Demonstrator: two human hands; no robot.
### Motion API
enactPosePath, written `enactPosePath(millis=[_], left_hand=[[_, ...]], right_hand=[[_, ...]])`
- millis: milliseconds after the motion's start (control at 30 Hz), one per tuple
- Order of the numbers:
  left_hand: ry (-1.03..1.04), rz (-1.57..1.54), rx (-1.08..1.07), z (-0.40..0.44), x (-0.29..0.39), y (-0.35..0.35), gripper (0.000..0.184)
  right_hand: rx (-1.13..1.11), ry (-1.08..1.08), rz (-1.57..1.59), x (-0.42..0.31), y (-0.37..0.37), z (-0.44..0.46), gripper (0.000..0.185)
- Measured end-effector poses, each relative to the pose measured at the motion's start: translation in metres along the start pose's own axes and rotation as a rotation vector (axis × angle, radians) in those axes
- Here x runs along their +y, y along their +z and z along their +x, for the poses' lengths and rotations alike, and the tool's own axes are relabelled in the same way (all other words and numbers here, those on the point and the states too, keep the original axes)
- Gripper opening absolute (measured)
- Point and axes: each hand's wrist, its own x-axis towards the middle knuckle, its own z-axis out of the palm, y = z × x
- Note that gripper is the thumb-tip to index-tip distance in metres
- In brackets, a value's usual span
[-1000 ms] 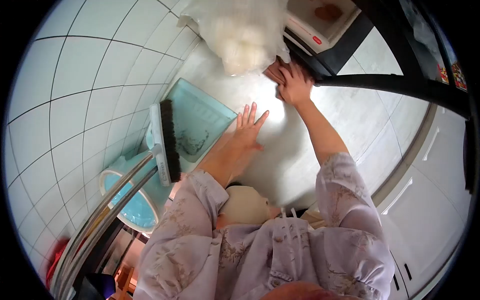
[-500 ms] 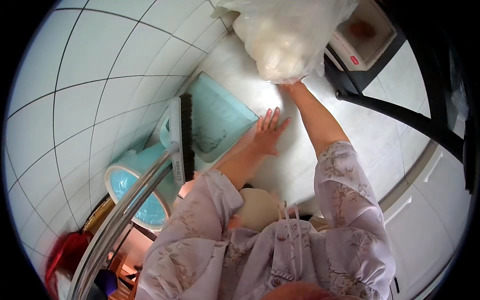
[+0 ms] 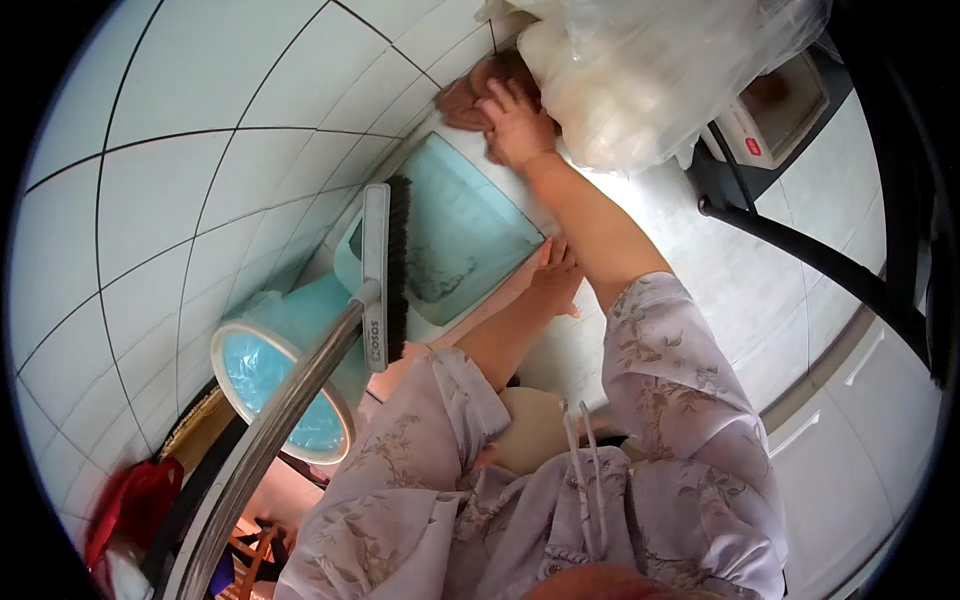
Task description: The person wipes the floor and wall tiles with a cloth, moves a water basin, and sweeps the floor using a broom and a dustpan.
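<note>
At the tiled wall, my right hand presses down on a bunched brown cloth, its fingers over it; the cloth is slightly blurred. Just right of that hand hangs a clear plastic bag full of pale contents. My left hand holds nothing and rests by the corner of a light blue dustpan, fingers stretched out and partly behind my right forearm. Whether it touches the dustpan I cannot tell. A broom head with dark bristles stands upright over the dustpan's left side.
A blue-lined bin stands at left, crossed by the broom's metal handle. A white box sits on a black stand at upper right, with a black curved bar below. A red bag lies lower left.
My right hand has moved left and up from beneath the plastic bag to the wall corner, where the brown cloth now shows. My left hand has shifted slightly right and down.
</note>
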Motion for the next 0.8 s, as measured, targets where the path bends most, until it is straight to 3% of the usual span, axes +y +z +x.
enactPosePath(millis=[67,133,200,267,367,500,600,700,767,800], left_hand=[[-0.121,0.194,-0.101,-0.008,0.015,-0.022,0.119],[-0.086,0.225,-0.018,-0.009,0.011,-0.016,0.118],[-0.049,0.255,0.073,-0.010,0.010,-0.014,0.118],[-0.058,0.149,0.047,-0.011,0.013,-0.018,0.128],[-0.057,0.169,0.001,-0.010,0.013,-0.019,0.124],[-0.052,0.161,0.018,-0.012,0.016,-0.022,0.125],[-0.063,0.203,0.009,-0.012,0.020,-0.024,0.122],[-0.069,0.243,-0.042,-0.011,0.015,-0.022,0.118],[-0.097,0.250,-0.013,-0.006,0.013,-0.014,0.121],[-0.100,0.252,-0.014,0.002,0.005,-0.002,0.121]], right_hand=[[0.051,0.103,0.152,0.015,-0.016,0.006,0.043],[0.217,0.253,0.342,0.048,-0.006,0.010,0.043],[0.219,0.307,0.279,0.080,-0.006,-0.004,0.043],[0.206,0.321,0.187,0.098,-0.005,-0.023,0.043],[0.185,0.328,0.090,0.114,-0.006,-0.049,0.043],[0.165,0.312,-0.041,0.118,-0.003,-0.083,0.044],[0.299,0.207,-0.252,0.091,0.003,-0.118,0.044],[0.299,0.229,-0.005,0.056,-0.001,-0.081,0.051],[0.139,0.300,0.449,0.072,0.045,-0.018,0.054],[0.196,0.389,0.505,0.072,0.075,0.016,0.053]])
